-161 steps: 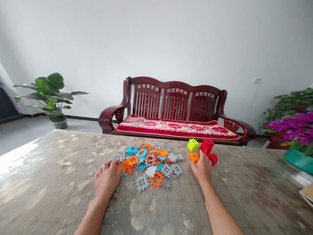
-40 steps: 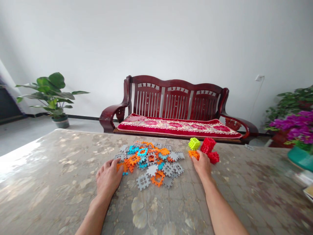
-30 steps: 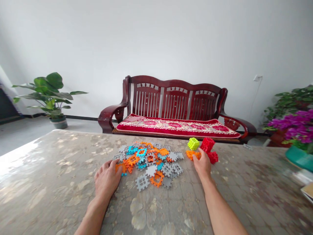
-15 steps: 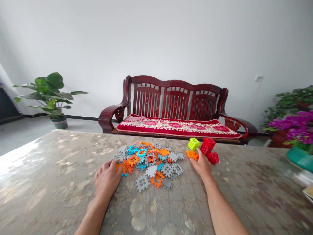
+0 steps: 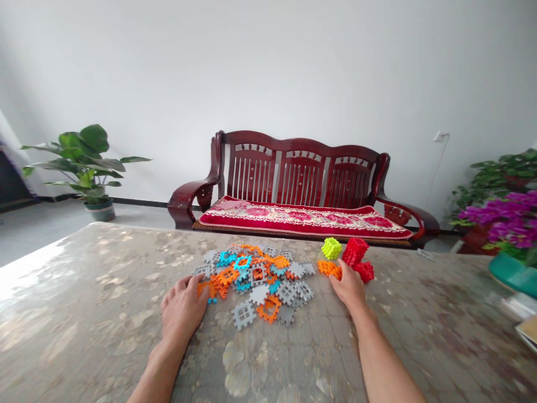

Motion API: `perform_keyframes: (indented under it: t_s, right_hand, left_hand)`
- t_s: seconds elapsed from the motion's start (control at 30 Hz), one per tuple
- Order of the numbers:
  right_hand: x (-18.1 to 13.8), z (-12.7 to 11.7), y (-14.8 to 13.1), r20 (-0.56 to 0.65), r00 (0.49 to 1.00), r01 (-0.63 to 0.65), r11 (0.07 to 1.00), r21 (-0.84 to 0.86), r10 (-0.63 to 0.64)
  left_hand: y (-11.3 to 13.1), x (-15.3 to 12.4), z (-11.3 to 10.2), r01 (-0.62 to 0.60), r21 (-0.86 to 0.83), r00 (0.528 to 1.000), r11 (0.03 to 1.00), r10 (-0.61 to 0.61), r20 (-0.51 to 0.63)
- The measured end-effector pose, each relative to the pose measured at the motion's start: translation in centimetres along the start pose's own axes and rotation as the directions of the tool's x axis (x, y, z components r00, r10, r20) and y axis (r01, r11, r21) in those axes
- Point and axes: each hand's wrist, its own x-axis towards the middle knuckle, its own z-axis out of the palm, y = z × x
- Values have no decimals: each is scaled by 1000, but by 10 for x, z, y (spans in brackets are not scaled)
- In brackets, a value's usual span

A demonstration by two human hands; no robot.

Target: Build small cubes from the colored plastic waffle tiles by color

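At the left edge of a pile of interlocking plastic tiles [image 5: 259, 294], my left hand [image 5: 184, 308] is closed with thumb and forefinger about an orange tile [image 5: 206, 290]. The pile mixes grey, orange and blue toothed pieces, some solid and some with window-like openings. To its right, my right hand [image 5: 351, 284] grips an orange block [image 5: 327, 268] by its right end, low over the tabletop. Just behind that block lies a yellow-green block [image 5: 331, 248]. Red blocks [image 5: 354, 252] sit right beside the fingers of my right hand.
The table has a shiny floral cover [image 5: 104, 313]. Beyond its far edge stands a dark wooden bench [image 5: 300, 173] with a red patterned cushion [image 5: 302, 218]. Purple flowers in a teal pot [image 5: 514, 274] and a book [image 5: 529, 331] are at the right. A potted plant [image 5: 94, 162] stands far left.
My right hand has shifted very slightly, and the orange block in it shows a little more of its length, turned a bit. The left hand keeps its place.
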Motion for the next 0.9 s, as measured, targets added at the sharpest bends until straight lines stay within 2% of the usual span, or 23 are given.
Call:
perform_keyframes:
  t_s: [0.07, 0.2, 0.27, 0.53, 0.63, 0.77, 0.9]
  right_hand:
    - [-1, -2, -1, -16, 1000, -2, 1000, -3, 2]
    - [-1, -7, -6, -53, 993, -102, 993, 58, 105]
    - [0, -8, -10, -83, 990, -108, 990, 93, 116]
    - [4, -1, -19, -87, 996, -3, 999, 46, 7]
    - [5, -1, -20, -136, 991, -7, 998, 60, 16]
    - [10, 2, -24, -231, 973, 49, 992, 113, -22]
    - [11, 11, -27, -227, 971, 107, 986, 131, -75]
  left_hand:
    - [-1, 0, 1, -3, -7, 1000, 1000, 3, -9]
    - [-1, 1, 1, -11, -13, 1000, 1000, 11, -15]
    - [-1, 1, 0, -10, -12, 1000, 1000, 10, -13]
    - [0, -1, -1, -12, 1, 1000, 1000, 12, -22]
    - [0, 0, 0, -8, 9, 1000, 1000, 8, -17]
    - [-1, 1, 0, -2, 17, 1000, 1000, 2, 7]
    - [0, 1, -1, 1, 20, 1000, 1000, -2, 13]
